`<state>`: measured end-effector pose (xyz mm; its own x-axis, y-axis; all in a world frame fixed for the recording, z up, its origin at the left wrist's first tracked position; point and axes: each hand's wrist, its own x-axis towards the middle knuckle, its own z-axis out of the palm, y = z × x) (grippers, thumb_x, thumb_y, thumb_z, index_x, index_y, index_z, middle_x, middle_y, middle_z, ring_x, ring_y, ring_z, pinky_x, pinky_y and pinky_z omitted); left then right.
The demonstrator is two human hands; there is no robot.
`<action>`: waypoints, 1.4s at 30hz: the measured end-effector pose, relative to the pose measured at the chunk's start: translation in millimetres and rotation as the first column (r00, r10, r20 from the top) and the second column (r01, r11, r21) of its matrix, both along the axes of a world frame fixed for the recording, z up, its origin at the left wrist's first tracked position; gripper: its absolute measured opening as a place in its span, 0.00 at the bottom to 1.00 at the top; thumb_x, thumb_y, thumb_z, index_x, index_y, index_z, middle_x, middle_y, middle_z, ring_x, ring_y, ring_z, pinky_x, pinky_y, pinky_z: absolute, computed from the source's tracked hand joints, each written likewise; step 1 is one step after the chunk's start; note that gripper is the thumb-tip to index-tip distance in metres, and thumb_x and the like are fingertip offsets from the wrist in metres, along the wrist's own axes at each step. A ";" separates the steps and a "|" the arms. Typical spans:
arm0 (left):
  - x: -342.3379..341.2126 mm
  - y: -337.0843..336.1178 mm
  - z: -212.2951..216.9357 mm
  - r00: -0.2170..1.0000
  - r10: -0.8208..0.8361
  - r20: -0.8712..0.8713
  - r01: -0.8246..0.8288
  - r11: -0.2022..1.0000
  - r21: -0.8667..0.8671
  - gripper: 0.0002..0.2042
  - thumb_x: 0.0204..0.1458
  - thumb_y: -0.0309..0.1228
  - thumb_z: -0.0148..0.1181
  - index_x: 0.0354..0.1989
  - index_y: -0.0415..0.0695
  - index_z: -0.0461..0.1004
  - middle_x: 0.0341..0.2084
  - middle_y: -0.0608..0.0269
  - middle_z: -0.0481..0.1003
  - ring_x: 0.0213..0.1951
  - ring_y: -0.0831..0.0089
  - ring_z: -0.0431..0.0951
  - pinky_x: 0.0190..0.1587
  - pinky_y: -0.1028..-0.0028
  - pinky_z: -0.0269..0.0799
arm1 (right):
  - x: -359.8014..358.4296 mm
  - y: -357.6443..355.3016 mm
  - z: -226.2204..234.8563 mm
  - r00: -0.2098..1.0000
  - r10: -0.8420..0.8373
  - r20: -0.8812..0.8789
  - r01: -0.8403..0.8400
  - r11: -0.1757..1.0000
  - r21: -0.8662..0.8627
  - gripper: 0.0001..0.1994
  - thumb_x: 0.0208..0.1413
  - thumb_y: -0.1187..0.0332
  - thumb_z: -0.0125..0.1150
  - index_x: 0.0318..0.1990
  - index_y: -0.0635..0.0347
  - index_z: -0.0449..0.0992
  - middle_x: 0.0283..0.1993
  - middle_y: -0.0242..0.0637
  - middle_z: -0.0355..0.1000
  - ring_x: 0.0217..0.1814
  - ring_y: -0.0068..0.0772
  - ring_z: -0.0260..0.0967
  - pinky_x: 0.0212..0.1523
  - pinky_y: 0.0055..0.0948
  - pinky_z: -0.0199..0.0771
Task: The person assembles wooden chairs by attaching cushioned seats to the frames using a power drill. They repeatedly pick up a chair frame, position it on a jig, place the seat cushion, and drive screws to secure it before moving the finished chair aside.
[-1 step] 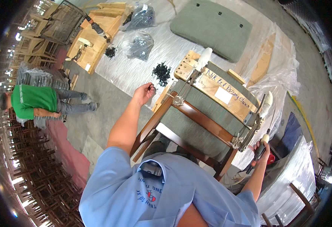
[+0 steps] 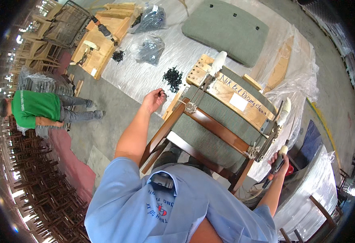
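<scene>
Left hand: fingers pinched together on a small dark screw, held out just short of the loose pile of black screws on the plastic-covered tabletop. Pile sits just beside the wooden jig block.

Right hand: fingers wrapped tight around the grip of a power screwdriver, low at the right side of the chair frame, near the metal clamp.

Chair frame is dark brown wood with a green-grey upholstered seat, clamped under the jig block, between the two hands.

Further out: a loose green-grey cushion lies flat at the far end of the tabletop, well apart from the hands. Two clear bags of dark hardware sit left of it, next to a wooden tray with tools. Another person in a green shirt is on the floor to the left. Stacked dark chairs lower left.
</scene>
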<state>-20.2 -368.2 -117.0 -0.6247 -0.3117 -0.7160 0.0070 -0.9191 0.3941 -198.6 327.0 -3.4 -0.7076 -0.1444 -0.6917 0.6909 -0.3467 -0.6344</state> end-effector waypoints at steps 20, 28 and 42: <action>-3.8 -8.4 -24.2 0.995 -0.057 -0.087 0.046 0.991 -0.129 0.17 0.66 0.23 0.47 0.61 0.31 0.60 0.44 0.42 0.75 0.40 0.60 0.79 0.42 0.66 0.83 | 326.5 -131.9 177.6 0.969 0.160 -0.187 -0.197 0.960 -0.199 0.31 0.55 0.55 0.64 0.58 0.69 0.64 0.25 0.43 0.68 0.12 0.36 0.66 0.12 0.31 0.70; 16.6 6.9 6.5 0.963 -0.146 -0.225 0.094 0.970 -0.226 0.20 0.59 0.13 0.51 0.60 0.25 0.61 0.52 0.35 0.72 0.56 0.48 0.76 0.61 0.62 0.76 | 468.3 -142.5 206.1 0.967 0.254 -0.003 -0.253 0.966 0.055 0.32 0.55 0.54 0.66 0.62 0.61 0.64 0.27 0.41 0.69 0.18 0.34 0.69 0.17 0.30 0.71; 87.1 242.0 160.3 0.595 -0.797 -0.100 0.671 0.562 -0.483 0.12 0.58 0.19 0.59 0.50 0.32 0.73 0.46 0.47 0.77 0.54 0.49 0.78 0.61 0.58 0.75 | 612.7 -88.3 127.7 0.838 0.535 -0.107 -0.421 0.759 0.497 0.31 0.57 0.56 0.65 0.62 0.66 0.65 0.43 0.50 0.76 0.43 0.41 0.76 0.43 0.39 0.76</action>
<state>66.9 -126.2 43.3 -0.8973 0.1649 -0.4095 -0.4387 -0.4353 0.7861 414.1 238.7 124.3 -0.7722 -0.2314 -0.5917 0.5046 0.3426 -0.7925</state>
